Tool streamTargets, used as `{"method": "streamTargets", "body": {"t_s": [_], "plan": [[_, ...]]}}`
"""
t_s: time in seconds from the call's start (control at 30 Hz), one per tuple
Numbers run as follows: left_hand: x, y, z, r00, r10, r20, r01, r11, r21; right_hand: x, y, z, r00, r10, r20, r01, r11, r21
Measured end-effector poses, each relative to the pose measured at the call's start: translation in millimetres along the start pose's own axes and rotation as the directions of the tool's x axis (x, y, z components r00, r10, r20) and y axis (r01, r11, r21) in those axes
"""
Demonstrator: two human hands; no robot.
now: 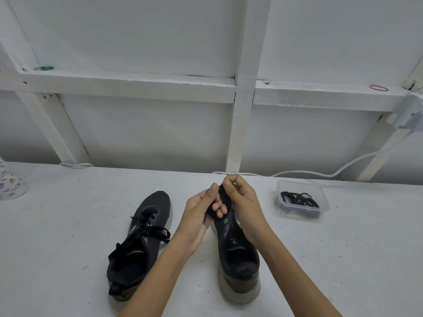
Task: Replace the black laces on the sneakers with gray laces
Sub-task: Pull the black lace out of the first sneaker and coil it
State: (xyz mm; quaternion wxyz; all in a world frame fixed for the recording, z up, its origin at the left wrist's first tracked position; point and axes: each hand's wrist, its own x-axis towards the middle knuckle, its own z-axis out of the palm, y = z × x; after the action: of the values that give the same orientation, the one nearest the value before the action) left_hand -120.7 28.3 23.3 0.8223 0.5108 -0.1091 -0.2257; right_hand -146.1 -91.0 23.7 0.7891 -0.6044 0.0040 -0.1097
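item: unlaced sneaker [238, 259], landmark for every entry below. stands on the counter [68, 236], heel nearest the wearer, toe pointing away. its eyelet loops look bare, with no lace seen in them.

left of it, just beside: laced sneaker [137, 248], heel also near. black laces [148, 227] still threaded, ends lying loose across the collar.

over its forepart: left hand [199, 220], grip closed, fingers curled round the lifted tongue [220, 195] from the left side. right hand [245, 202], grip closed, thumb and fingers pinching the tongue's top edge. whether a lace tip also sits in that pinch cannot be told.

right of it, farther back and apart: clear tub [320, 191] holding loose black laces [299, 200].

beyond its toe: pale cord [249, 174] along the far counter edge. it may be a gray lace or a cable; the two cannot be told apart.

far left of it: patterned cup [11, 186].

above and behind it, on the wall rail [137, 83]: green rubber band [44, 68] and red rubber band [378, 88].

judgement: probably about halfway, with one shoe stripped and relacing about to start.

handling note: keep the tongue straight and centred so the lowest loops stand open. feed the gray tip through that pair first, then even both ends before crossing upward.
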Motion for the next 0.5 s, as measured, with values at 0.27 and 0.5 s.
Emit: {"method": "streamTargets", "body": {"t_s": [0.27,0.5], "plan": [[2.3,3.2,-5.1,0.995,-0.070,0.078,0.061,0.992,0.107,-2.8,-0.7,-9.6,0.969,0.240,0.061,-0.246,0.963,0.107],[2.2,-3.5,-7.6,0.983,-0.150,0.106,0.131,0.976,0.172,-5.5,10.7,-9.2,0.964,0.251,-0.083,-0.245,0.967,0.075]]}}
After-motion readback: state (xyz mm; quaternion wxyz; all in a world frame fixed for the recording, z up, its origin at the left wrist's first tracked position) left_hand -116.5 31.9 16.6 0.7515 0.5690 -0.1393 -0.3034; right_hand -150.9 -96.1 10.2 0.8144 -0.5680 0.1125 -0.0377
